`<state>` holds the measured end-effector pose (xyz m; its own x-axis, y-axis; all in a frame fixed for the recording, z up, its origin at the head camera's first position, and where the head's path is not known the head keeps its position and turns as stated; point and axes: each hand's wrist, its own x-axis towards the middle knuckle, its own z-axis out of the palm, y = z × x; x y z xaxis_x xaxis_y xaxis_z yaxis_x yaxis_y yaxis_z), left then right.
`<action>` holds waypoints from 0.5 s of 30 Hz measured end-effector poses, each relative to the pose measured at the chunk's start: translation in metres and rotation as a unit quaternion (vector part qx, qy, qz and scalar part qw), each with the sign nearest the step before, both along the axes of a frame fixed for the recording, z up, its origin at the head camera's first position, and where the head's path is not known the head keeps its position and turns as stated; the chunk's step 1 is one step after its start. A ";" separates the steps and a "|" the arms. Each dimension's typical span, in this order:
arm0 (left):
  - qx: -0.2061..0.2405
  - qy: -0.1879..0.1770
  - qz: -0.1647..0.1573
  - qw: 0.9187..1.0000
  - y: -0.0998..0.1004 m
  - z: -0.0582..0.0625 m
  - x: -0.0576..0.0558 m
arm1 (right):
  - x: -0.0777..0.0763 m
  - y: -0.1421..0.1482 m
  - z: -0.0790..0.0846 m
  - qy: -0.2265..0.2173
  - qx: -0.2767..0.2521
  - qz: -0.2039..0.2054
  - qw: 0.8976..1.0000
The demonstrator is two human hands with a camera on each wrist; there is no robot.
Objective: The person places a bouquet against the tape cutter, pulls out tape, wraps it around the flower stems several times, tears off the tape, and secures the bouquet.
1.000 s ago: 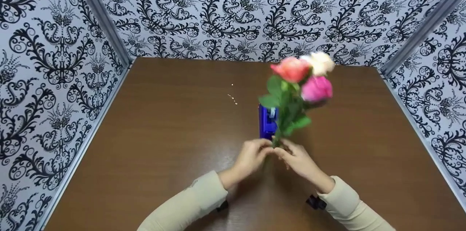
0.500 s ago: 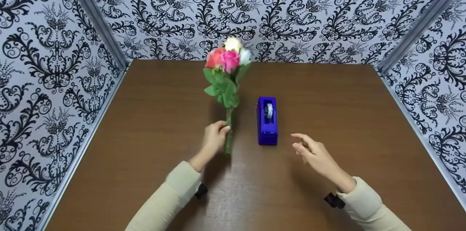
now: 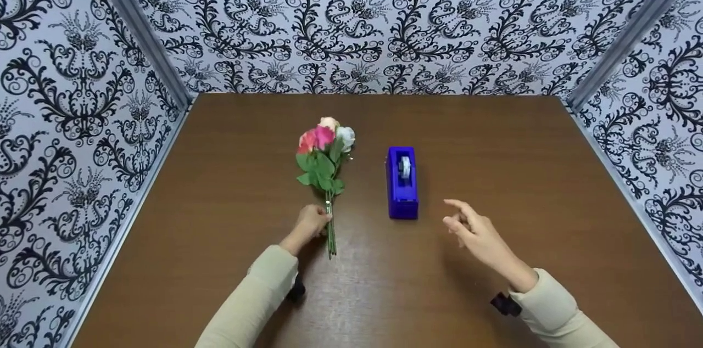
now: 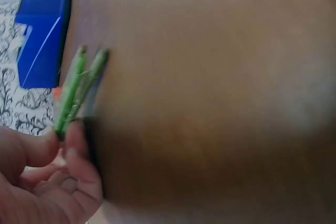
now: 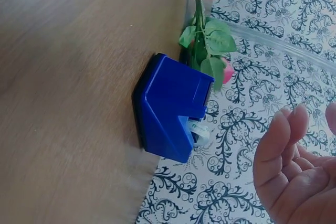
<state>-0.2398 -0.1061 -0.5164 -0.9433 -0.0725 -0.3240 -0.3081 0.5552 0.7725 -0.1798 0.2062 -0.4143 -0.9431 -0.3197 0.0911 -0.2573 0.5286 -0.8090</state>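
Observation:
A bouquet of artificial roses (image 3: 324, 164) in coral, pink, cream and white lies low over the table, left of the middle, blooms toward the back wall. My left hand (image 3: 313, 222) pinches its green stems between thumb and fingers; in the left wrist view the stem ends (image 4: 76, 90) stick out past the fingertips. To the right of the bouquet stands a blue tape dispenser (image 3: 403, 183) with a roll of tape (image 3: 405, 167) in it. My right hand (image 3: 480, 235) hovers right of the dispenser, fingers loosely bent, holding nothing and touching nothing.
The brown wooden table (image 3: 522, 172) is enclosed by patterned black-and-white walls (image 3: 351, 24) at the back and both sides. Grey metal posts (image 3: 145, 24) mark the corners.
The right hand has let go of the stems and moved right. My left hand has carried the bouquet left, past the dispenser, and lowered it toward the table.

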 end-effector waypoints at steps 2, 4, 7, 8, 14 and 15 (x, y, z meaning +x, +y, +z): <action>0.013 -0.010 -0.006 1.000 -0.001 0.006 0.002 | 0.001 0.000 0.002 0.002 0.002 -0.002 1.000; 0.016 -0.017 -0.014 1.000 -0.002 0.010 0.002 | 0.001 0.001 0.000 0.003 0.004 -0.005 1.000; -0.019 -0.001 -0.029 0.999 -0.002 0.012 0.001 | 0.000 0.005 -0.006 0.003 0.007 -0.003 1.000; -0.039 0.014 -0.036 0.998 -0.002 0.012 0.000 | -0.001 0.007 -0.011 0.003 0.007 -0.004 1.000; -0.133 0.051 -0.064 0.988 -0.003 0.015 -0.004 | -0.020 0.025 -0.039 0.007 0.023 -0.019 1.000; -0.138 0.047 -0.064 0.987 -0.004 0.017 -0.004 | -0.025 0.029 -0.042 0.014 0.043 -0.024 0.999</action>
<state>-0.2433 -0.1104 -0.4996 -0.9755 -0.0238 -0.2185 -0.1551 0.7789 0.6077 -0.2043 0.2356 -0.4559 -0.9550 -0.2818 0.0926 -0.2523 0.6075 -0.7532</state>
